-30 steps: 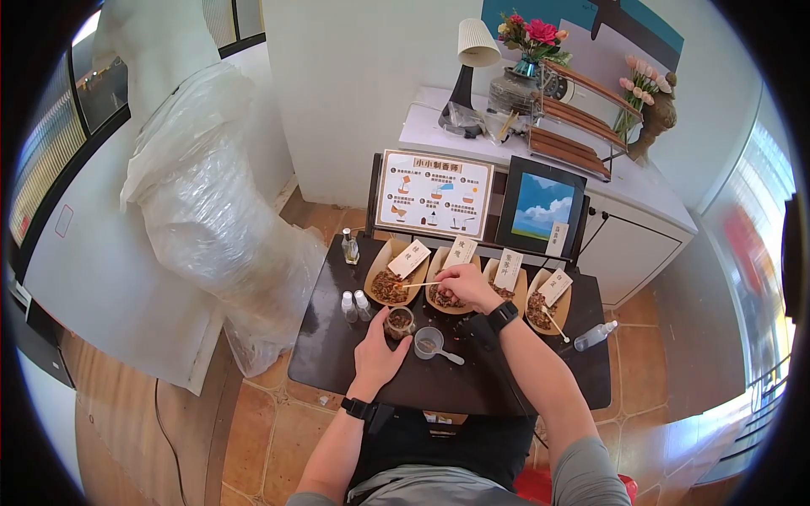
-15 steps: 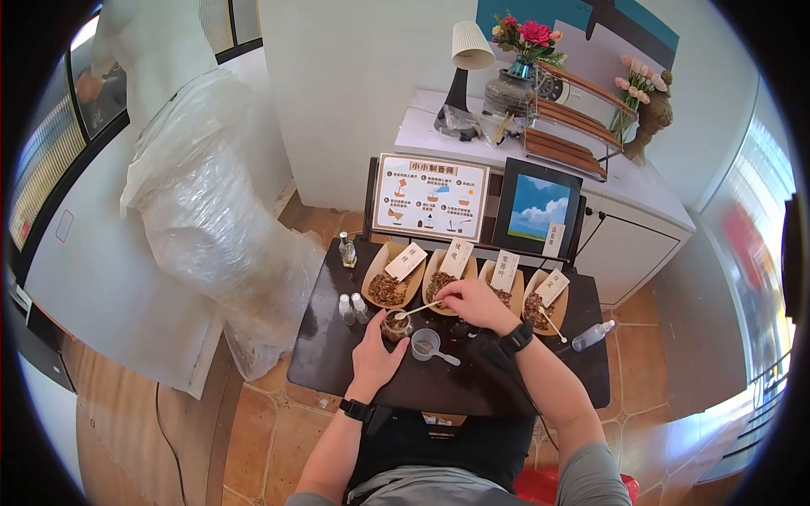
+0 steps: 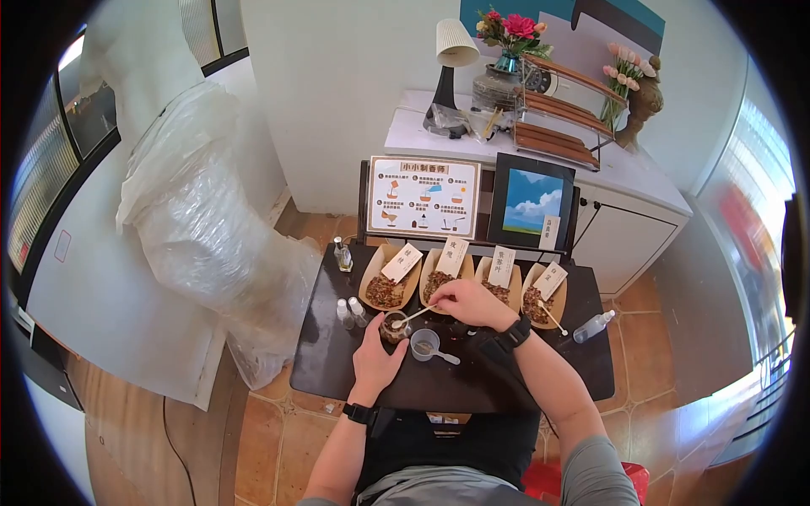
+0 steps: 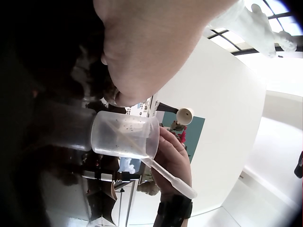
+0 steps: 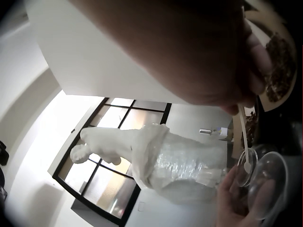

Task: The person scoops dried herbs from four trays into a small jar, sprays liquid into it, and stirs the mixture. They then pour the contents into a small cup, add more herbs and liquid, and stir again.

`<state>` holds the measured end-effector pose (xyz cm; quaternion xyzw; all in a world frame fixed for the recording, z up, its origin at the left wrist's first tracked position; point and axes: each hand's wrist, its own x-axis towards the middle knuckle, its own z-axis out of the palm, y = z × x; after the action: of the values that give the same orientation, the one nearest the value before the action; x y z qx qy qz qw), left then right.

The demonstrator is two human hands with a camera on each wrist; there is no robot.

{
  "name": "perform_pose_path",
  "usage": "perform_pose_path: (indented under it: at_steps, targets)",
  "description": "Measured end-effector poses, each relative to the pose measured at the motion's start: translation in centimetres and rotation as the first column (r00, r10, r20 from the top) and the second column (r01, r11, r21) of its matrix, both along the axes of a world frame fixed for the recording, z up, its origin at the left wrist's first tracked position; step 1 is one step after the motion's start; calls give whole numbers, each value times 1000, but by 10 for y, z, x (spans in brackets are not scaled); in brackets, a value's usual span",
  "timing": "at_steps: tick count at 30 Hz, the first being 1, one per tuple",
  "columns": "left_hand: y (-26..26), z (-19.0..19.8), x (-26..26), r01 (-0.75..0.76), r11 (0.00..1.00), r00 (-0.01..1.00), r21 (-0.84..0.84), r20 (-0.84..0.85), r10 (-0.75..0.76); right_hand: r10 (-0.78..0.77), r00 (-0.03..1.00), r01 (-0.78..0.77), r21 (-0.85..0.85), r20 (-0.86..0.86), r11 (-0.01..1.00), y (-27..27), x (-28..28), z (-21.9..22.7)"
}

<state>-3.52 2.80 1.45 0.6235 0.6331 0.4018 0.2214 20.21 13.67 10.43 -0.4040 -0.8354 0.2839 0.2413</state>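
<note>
My left hand [image 3: 378, 361] grips a small glass jar [image 3: 393, 334] partly filled with brown dried bits, near the table's front left. The fingers of my right hand [image 3: 474, 304] pinch a thin pale spoon [image 3: 417, 316], slanting down to the left with its bowl at the jar's mouth. In the right wrist view the end of the spoon [image 5: 247, 166] overlaps the jar's rim [image 5: 253, 160]. Just right of the jar stands a clear plastic cup [image 3: 422, 338] with a side handle; a thin stick shows through its wall in the left wrist view.
Several paper trays [image 3: 368, 295] of dried bits with label cards line the table's back. Two small white-capped bottles [image 3: 346, 315] and a perfume bottle [image 3: 342, 255] stand left; a spray bottle [image 3: 594, 327] lies right. An instruction board [image 3: 423, 196] stands behind the trays.
My right hand has brought the spoon from over the leftmost tray down and toward me to the jar's mouth. My left hand keeps its hold on the jar.
</note>
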Motion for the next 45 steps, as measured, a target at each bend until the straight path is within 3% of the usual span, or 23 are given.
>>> perform_pose_path:
  at_steps: [2, 4, 7, 10, 17, 19, 20, 25, 27, 29, 30, 37, 39, 41, 43, 45]
  targets:
    - [1, -1, -1, -4, 1000, 1000, 11, -8, 4, -14, 1000, 13, -37, -22, 999, 4, -2, -1]
    - [0, -2, -1, -8, 1000, 1000, 15, 0, 8, -225, 957, 178, -239, -185, 954, 9, -2, -5]
    - [1, -6, -1, -16, 999, 1000, 30, -8, 17, -296, 946, 275, -153, -132, 949, 12, -1, -8]
    - [2, -8, -1, -21, 998, 1000, 61, -3, 21, -356, 924, 328, -190, -138, 925, 18, -2, -22]
    - [1, -4, 1, -45, 997, 999, 55, -12, 45, -243, 967, 238, -76, -70, 968, 25, -25, -33]
    - [0, -2, 2, -45, 998, 999, 54, 4, 45, -164, 977, 82, -469, -136, 880, 21, -31, -26]
    - [0, -2, 1, -41, 998, 999, 41, 16, 40, -114, 985, 29, -530, -128, 847, 23, -31, -26]
    - [-1, -6, -3, -36, 995, 999, 96, -5, 37, -74, 993, 21, -481, -92, 877, 26, -33, -32]
    - [1, -11, 1, -15, 996, 1000, 84, 12, 14, 20, 1000, -18, -93, 20, 995, 19, -31, -21]
    - [3, -13, 1, -53, 974, 997, 221, -43, 64, -23, 998, 31, -146, 57, 989, 15, -28, -14]
    - [-1, -5, 1, -34, 996, 999, 82, 15, 33, -30, 999, 34, -133, 34, 991, 15, -27, -13]
    - [-3, -9, -2, -34, 991, 999, 129, 47, 28, -175, 961, 168, -52, -215, 984, -14, 1, 0]
    - [-4, -10, -5, -17, 991, 998, 133, 57, 10, -310, 897, 295, -95, -316, 951, -48, 14, 19]
    - [-3, -15, -7, -47, 993, 980, 109, 195, 25, -324, 866, 327, -59, -381, 943, -73, 30, 17]
    - [-11, -4, -11, -21, 996, 980, 81, 200, 4, -397, 791, 388, -120, -465, 914, -103, 44, 15]
    - [-26, 0, -17, -52, 995, 942, 80, 336, 22, -441, 774, 417, -159, -455, 895, -134, 57, 11]
